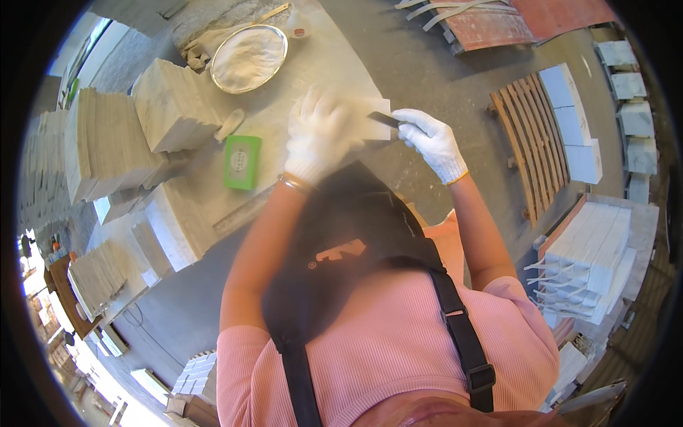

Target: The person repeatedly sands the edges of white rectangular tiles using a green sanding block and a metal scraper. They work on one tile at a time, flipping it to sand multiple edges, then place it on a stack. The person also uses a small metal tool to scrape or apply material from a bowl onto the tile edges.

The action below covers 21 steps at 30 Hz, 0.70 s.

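My left hand [313, 132], in a white knit glove, is over the left part of a pale flat tile [377, 130] on the worktable [334, 50]. It is blurred by motion, but its fingers look stretched out, with nothing visible in them. In my gloved right hand [432, 142] is a dark, flat, blade-like tool [384, 119], gripped at its near end. The blade reaches over the tile's right end; whether it touches is unclear. A green box [242, 162] lies to the left of my left hand.
Beyond my hands stands a round metal-rimmed basin [249, 60] of white powder, beside a whitish bottle [299, 25]. Stacked stone slabs [107, 142] crowd the left. Right of the table are a wooden pallet [530, 146] with white blocks and strapped white bundles [587, 245].
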{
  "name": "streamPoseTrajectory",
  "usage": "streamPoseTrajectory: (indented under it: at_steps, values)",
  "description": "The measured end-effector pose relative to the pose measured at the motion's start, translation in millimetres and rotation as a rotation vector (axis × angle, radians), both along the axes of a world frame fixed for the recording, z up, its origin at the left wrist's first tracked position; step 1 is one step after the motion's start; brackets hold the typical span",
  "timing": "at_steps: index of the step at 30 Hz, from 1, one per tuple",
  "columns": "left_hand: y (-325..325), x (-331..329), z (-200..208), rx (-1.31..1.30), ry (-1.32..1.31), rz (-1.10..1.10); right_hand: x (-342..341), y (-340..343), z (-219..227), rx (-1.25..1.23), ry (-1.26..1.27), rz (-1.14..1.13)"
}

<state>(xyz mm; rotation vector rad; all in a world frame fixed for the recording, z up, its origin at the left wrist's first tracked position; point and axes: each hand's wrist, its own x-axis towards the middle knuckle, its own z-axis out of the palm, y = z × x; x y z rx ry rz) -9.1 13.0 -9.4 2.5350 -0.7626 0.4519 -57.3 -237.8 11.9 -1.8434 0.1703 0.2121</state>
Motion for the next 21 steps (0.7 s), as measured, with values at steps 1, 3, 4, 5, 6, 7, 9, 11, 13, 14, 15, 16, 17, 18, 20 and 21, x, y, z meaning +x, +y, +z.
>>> streamPoseTrajectory:
  at_steps: [1, 3, 4, 5, 6, 7, 9, 11, 13, 14, 15, 16, 17, 18, 20, 21]
  values:
    - [0.4, 0.5, 1.2, 0.013, 0.025, -0.008, 1.1, 3.1, -1.8, 0.007, -0.017, 0.009]
    - [3.0, 2.0, 3.4, 0.047, 0.07, -0.014, -0.3, 7.1, -4.9, -0.042, -0.086, 0.03]
    - [4.2, 2.7, 4.2, 0.027, 0.079, -0.03, -2.3, 8.1, -6.7, -0.098, -0.137, 0.042]
    - [5.2, 3.8, 4.7, 0.017, 0.104, -0.042, -5.1, 8.6, -8.5, -0.157, -0.182, 0.039]
    - [5.8, 4.6, 4.9, -0.001, 0.122, -0.055, -8.3, 8.6, -10.5, -0.194, -0.208, 0.059]
    - [6.0, 4.6, 5.0, 0.003, 0.127, -0.054, -12.7, 8.7, -12.7, -0.234, -0.228, 0.065]
    - [6.0, 4.4, 5.1, -0.005, 0.128, -0.053, -20.2, 9.8, -16.9, -0.307, -0.264, 0.059]
    - [5.3, 4.1, 5.5, -0.007, 0.135, -0.048, -25.5, 15.2, -20.3, -0.302, -0.3, -0.005]
    - [5.0, 3.9, 6.1, -0.012, 0.139, -0.047, -28.4, 25.7, -21.5, -0.273, -0.314, -0.042]
    - [5.0, 3.7, 6.3, -0.017, 0.14, -0.049, -29.3, 32.5, -21.0, -0.246, -0.309, -0.047]
    - [4.6, 3.5, 6.4, -0.025, 0.142, -0.051, -29.7, 39.3, -19.7, -0.221, -0.312, -0.09]
    - [4.0, 3.4, 6.3, -0.016, 0.144, -0.053, -29.7, 47.6, -18.6, -0.286, -0.331, -0.032]
    - [3.9, 3.4, 6.0, -0.009, 0.146, -0.053, -30.7, 52.6, -15.8, -0.391, -0.333, 0.02]
    - [4.5, 4.1, 5.7, -0.013, 0.124, -0.06, -31.3, 55.9, -12.8, -0.487, -0.292, 0.066]
    - [5.1, 6.0, 4.3, -0.019, 0.16, -0.055, -31.7, 54.7, -7.1, -0.338, -0.323, -0.004]
    - [6.0, 5.4, 3.2, -0.019, 0.202, -0.044, -31.7, 51.0, -5.2, -0.269, -0.319, -0.028]
